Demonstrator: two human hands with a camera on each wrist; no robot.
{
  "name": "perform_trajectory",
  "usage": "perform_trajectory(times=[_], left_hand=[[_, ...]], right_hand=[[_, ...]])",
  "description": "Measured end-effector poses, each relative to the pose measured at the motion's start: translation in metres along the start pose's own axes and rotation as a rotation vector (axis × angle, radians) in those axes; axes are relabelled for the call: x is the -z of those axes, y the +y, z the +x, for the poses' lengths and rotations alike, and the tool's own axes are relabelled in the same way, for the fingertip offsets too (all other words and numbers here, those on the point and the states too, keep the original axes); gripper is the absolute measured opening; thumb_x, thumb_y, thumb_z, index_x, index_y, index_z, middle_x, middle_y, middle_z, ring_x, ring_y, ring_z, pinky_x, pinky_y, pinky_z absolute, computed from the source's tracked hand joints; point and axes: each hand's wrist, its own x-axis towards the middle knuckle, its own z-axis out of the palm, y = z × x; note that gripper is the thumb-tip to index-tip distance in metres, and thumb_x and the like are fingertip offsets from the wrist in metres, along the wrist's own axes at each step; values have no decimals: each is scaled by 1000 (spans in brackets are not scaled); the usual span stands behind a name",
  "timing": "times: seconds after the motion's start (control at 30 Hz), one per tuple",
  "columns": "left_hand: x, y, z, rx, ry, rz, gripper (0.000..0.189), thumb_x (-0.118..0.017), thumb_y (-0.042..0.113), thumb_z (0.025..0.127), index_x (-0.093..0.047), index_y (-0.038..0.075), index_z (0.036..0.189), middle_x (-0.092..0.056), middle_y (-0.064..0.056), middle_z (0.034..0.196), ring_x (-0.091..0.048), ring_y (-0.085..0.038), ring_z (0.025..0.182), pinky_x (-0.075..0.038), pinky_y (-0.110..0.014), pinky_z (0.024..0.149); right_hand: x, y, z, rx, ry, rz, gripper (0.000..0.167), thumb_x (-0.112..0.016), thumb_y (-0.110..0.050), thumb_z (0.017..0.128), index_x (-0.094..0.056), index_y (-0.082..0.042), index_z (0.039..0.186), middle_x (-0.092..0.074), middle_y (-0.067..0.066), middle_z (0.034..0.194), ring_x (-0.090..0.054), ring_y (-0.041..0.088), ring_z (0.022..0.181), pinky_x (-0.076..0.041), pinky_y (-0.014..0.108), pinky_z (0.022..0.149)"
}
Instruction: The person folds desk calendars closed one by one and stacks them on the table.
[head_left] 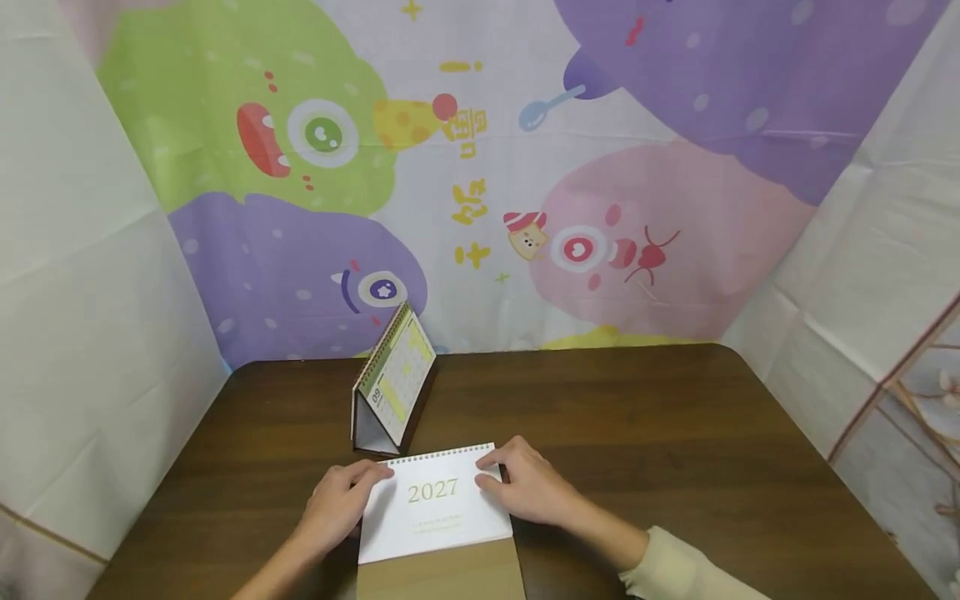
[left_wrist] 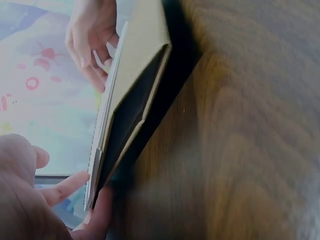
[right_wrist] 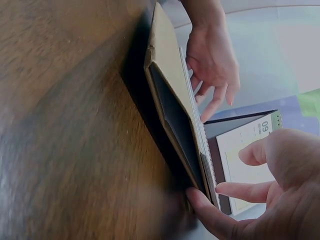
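a dark wood-grain table [head_left: 637, 433] meets one creased cloth backdrop [head_left: 517, 167] printed with cartoon monsters, across the upper frame. one wedge-shaped standing calendar [head_left: 401, 375], coil-bound, sits left of centre; one white-and-tan 2027 calendar [head_left: 435, 518] slopes at bottom centre, its upper sides pinched by the left hand [head_left: 337, 500] and right hand [head_left: 532, 483].

Near edge of the dark brown wood-grain table [head_left: 600, 433], and here's the bare left grip [head_left: 335, 504], the bare right grip [head_left: 525, 483], both holding upper corners of a white, gold-lettered 2027 spiral calendar [head_left: 435, 514], olive-brown card base [head_left: 442, 575] below! Toward the far edge stands a tent-shaped, yellow-and-white calendar [head_left: 401, 375] showing 09!
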Motion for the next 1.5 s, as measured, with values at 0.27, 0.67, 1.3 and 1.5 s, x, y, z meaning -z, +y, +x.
perform_trajectory(times=[0.27,0.67,1.3,1.5], left_hand=[[11,-9,5,41,-29,-9,40,-67,39,107,-84,12,132,-78,-21,143,-71,-26,104,-67,-37,60],[40,-22,7,105,-88,20,53,-55,47,114,-81,6,135,-73,-29,135,-69,-30,101,-69,-41,68],[86,-41,13,221,-248,55,77,-36,63,118,-68,1,150,-59,-37,144,-70,-34,97,-65,-43,75],[100,-48,16,253,-266,28,85,-32,70,117,-65,0,152,-61,-30,134,-68,-30,96,-60,-39,74]], right_hand=[[-4,-14,-2,23,-14,46,42,-71,-43,108,-85,-8,126,-69,7,107,-53,13,100,-44,27,79],[-39,-24,11,-71,-45,9,35,-75,-40,104,-85,-18,129,-68,4,124,-57,8,109,-52,29,91],[-85,-44,29,-15,-27,14,33,-78,-41,100,-87,-22,126,-75,2,126,-59,11,127,-56,29,104],[-93,-57,34,-14,-27,35,33,-76,-40,100,-87,-23,126,-75,5,131,-59,16,134,-57,33,109]])
